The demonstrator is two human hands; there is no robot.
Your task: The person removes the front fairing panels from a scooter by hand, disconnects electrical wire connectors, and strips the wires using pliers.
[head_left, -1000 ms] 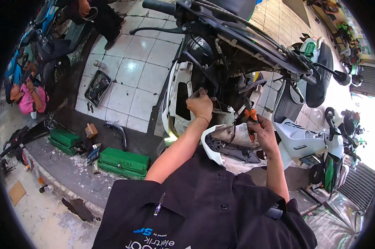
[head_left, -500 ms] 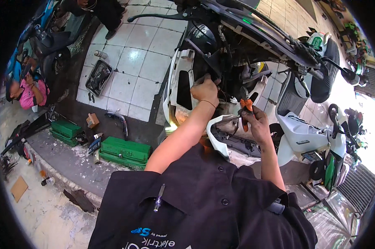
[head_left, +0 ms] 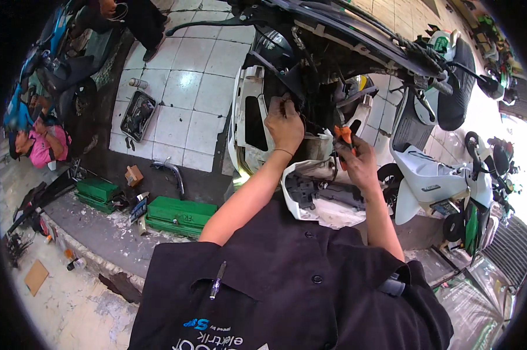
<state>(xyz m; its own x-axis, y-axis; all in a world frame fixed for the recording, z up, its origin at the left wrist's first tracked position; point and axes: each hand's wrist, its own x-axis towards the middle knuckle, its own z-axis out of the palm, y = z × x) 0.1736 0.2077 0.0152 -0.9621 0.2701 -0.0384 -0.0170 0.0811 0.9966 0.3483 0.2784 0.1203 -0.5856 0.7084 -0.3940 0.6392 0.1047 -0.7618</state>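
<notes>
In front of me is a partly stripped scooter with white body panels (head_left: 239,125) and dark cables and framework in its open front. My left hand (head_left: 284,126) reaches into this opening with its fingers pinched together. What they hold, if anything, is hidden among dark parts. My right hand (head_left: 358,164) grips orange-handled pliers (head_left: 345,135), upright at the right side of the opening; their jaws are hard to make out. Thin wires hang close to the pliers. Nearer to me, below both hands, is a white panel (head_left: 293,201) with a dark inner side.
Green toolboxes (head_left: 180,213) stand on the ledge at left. A black tray of parts (head_left: 139,115) lies on the white tiles. Another white scooter (head_left: 429,181) is parked at right. A person in pink (head_left: 46,146) crouches at far left, near a blue motorcycle (head_left: 27,96).
The view has shifted slightly. My left fingers have turned and bent within the opening. My right hand has tilted the pliers, so their jaws show less; it still grips them.
</notes>
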